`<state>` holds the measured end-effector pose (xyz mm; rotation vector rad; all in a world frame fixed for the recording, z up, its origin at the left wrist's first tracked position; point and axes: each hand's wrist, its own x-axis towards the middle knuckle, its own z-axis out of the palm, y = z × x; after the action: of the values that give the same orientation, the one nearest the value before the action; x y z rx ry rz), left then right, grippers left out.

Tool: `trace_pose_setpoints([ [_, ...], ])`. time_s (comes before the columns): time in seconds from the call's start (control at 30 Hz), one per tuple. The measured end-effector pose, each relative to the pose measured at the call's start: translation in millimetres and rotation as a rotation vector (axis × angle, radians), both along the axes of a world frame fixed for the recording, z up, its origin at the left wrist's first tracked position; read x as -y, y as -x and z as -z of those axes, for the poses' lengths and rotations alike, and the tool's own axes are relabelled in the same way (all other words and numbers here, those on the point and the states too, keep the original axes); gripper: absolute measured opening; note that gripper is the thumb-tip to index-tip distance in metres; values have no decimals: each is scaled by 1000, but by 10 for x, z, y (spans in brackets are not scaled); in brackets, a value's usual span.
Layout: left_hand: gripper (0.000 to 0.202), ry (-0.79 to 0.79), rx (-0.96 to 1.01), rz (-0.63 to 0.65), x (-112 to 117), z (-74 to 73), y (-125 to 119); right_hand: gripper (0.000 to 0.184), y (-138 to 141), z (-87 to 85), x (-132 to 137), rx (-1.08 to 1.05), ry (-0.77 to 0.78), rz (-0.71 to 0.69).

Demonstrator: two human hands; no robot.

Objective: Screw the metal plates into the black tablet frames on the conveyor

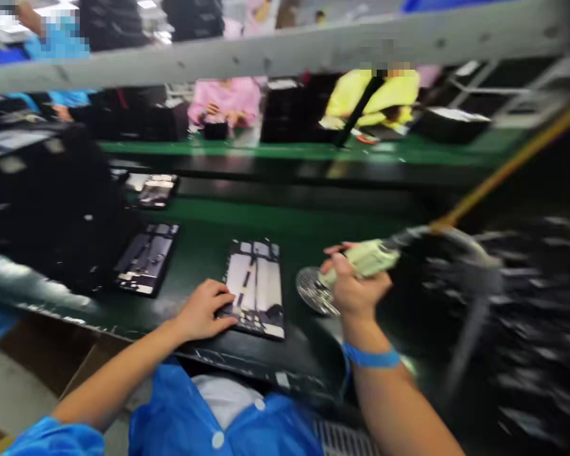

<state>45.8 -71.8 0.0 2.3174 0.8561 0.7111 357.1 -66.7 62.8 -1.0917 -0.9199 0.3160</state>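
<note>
In the head view an opened tablet (266, 285) lies on the green bench, its inner parts showing. My left hand (206, 310) grips the tablet's lower left edge, fingers bent over it and thumb at the near corner. My right hand (358, 285) is wrapped round a pale green electric screwdriver (373, 258), which is tilted down to the left. Its tip is hidden by my hand, near a round metal dish (308, 290) holding small blurred pieces, apparently screws. The dish stands right of the tablet, apart from it.
Another opened tablet (147, 259) lies to the left, with a further device (158, 190) behind it. A large black box (52, 215) stands at far left. Blurred dark parts (541, 316) fill the right side. People in pink (225, 101) and yellow (389, 95) sit across.
</note>
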Motion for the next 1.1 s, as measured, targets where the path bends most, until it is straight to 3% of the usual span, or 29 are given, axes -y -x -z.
trace_pose_setpoints([
  [0.07, 46, -35, -58, 66, -33, -38, -36, 31, -156, 176, 159, -13, 28, 64],
  [0.13, 48, -105, -130, 132, -1, -84, -88, 28, -166, 243, 171, -17, 17, 60],
  [0.23, 40, -171, -202, 210, 101, -151, -176, 23, -94, 229, 120, -9, -17, 31],
  [0.4, 24, -170, -267, 190, 136, -199, -320, 22, -75, 202, 161, 2, -50, 5],
  [0.53, 17, -133, -241, 202, 101, -231, -358, 24, -95, 211, 200, 27, -36, 19],
  [0.63, 19, -224, -204, 268, 147, -247, -331, 25, -94, 195, 206, 24, -32, 16],
  [0.8, 26, -459, -175, 327, 237, -145, -243, 23, -82, 162, 214, 17, -45, 27],
  [1.1, 33, -509, -131, 207, 360, -19, -271, 23, -65, 184, 240, 39, -24, 34],
])
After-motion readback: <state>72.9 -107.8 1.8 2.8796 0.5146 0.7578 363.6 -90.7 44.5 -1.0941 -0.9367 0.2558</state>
